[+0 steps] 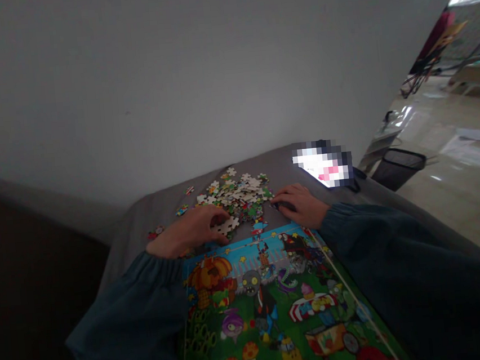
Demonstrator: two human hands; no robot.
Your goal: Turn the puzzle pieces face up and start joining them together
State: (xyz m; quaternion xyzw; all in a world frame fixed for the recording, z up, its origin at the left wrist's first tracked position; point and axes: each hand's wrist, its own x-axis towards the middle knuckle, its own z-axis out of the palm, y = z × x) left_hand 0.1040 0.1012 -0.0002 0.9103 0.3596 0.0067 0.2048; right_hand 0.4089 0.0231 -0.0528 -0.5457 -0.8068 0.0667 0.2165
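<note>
A heap of loose jigsaw puzzle pieces lies on the grey cloth-covered surface, many with their pale backs up. On the near left side of the heap, my left hand curves with thumb and fingers apart around some pale pieces. To the right of the heap my right hand rests low, its fingers bent together at a small dark puzzle piece, partly covered by the fingertips. Closest to me is a colourful cartoon puzzle picture with zombies, mushrooms and a pumpkin.
A lit phone, partly pixelated, lies at the back right. Behind the grey surface rises a plain wall. A few stray pieces lie left of the heap. Off to the right, a dark bin stands on the shiny floor.
</note>
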